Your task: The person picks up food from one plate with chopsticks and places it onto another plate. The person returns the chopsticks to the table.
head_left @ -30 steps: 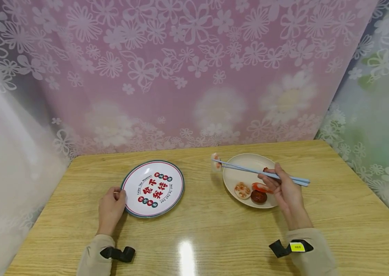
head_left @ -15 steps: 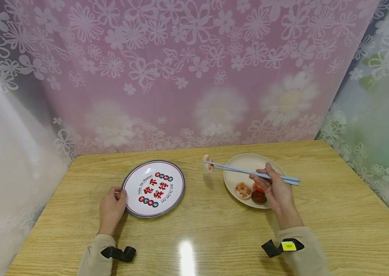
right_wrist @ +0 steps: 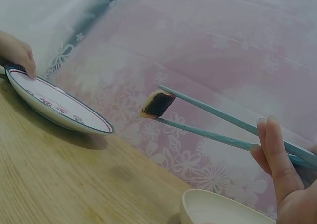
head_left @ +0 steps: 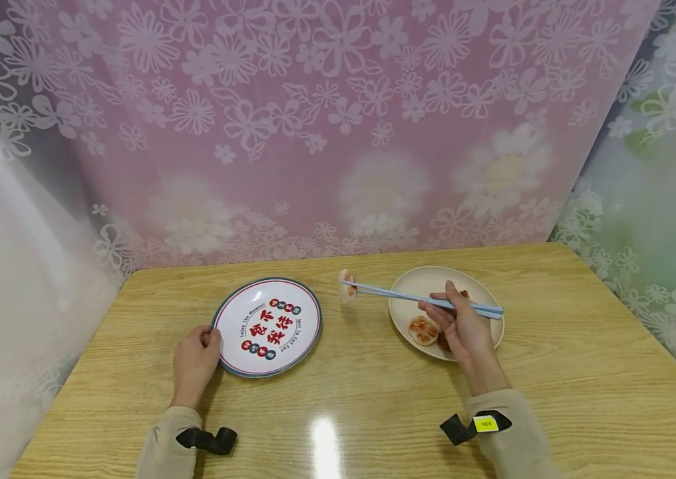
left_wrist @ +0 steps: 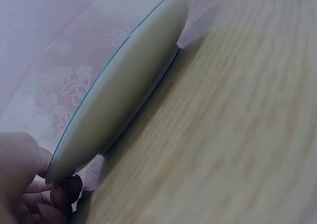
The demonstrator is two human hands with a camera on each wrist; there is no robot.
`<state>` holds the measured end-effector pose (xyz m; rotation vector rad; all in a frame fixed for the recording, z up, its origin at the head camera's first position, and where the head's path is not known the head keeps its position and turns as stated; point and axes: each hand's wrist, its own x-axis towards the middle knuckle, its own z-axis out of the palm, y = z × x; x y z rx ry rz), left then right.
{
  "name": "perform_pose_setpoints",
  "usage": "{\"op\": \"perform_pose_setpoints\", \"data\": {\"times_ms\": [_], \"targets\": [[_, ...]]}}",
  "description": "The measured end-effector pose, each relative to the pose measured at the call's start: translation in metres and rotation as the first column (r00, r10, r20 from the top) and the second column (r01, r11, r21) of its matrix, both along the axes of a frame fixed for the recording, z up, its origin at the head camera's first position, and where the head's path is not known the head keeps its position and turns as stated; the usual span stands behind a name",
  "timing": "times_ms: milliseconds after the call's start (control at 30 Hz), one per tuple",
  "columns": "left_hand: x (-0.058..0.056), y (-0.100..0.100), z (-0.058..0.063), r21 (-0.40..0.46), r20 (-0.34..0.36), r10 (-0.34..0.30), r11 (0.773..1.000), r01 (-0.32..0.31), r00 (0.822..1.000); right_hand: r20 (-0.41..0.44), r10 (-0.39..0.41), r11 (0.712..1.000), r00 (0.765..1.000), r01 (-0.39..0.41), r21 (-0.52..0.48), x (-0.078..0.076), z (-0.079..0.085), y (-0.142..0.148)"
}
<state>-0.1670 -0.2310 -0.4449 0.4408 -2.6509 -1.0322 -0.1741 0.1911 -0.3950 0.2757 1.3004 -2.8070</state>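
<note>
My left hand [head_left: 195, 364] pinches the left rim of a white plate [head_left: 233, 316] with a teal edge and red Chinese lettering. In the left wrist view, thumb and fingers grip the plate's rim [left_wrist: 119, 75]. A pair of light blue chopsticks [head_left: 400, 294] is held in my right hand [head_left: 468, 336]. Their tips pinch a whitish food piece [head_left: 347, 285] with reddish-brown patches, raised above the table between the two plates; the right wrist view shows a black face on this food piece [right_wrist: 159, 104]. My right hand hovers over a beige plate [head_left: 416, 285], hiding part of it.
On the beige plate lie a lotus root slice [head_left: 422, 330] and a partly hidden brown round piece [head_left: 443, 342]; a small reddish bit [head_left: 464, 294] shows beyond the hand. The wooden table [head_left: 368, 399] meets a pink flowered curtain [head_left: 290, 166] at the back.
My right hand has moved left, carrying the chopsticks and the food piece away from the beige plate toward the lettered plate. My left hand stays on the plate's rim.
</note>
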Motion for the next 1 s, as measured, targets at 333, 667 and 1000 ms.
{"op": "perform_pose_setpoints", "data": {"times_ms": [333, 667, 1000], "targets": [[-0.001, 0.0, 0.0, -0.003, -0.014, 0.0, 1.0, 0.0, 1.0, -0.001, -0.008, 1.0, 1.0, 0.008, 0.02, -0.002, -0.005, -0.012], [0.0, 0.002, 0.0, -0.007, -0.011, 0.004, 1.0, -0.004, 1.0, 0.024, -0.013, 1.0, 1.0, 0.014, -0.019, -0.005, -0.007, -0.027], [0.0, 0.001, -0.001, -0.002, -0.012, 0.004, 1.0, -0.004, 1.0, 0.067, -0.042, 0.999, 0.997, 0.041, 0.026, -0.007, -0.013, -0.045]]}}
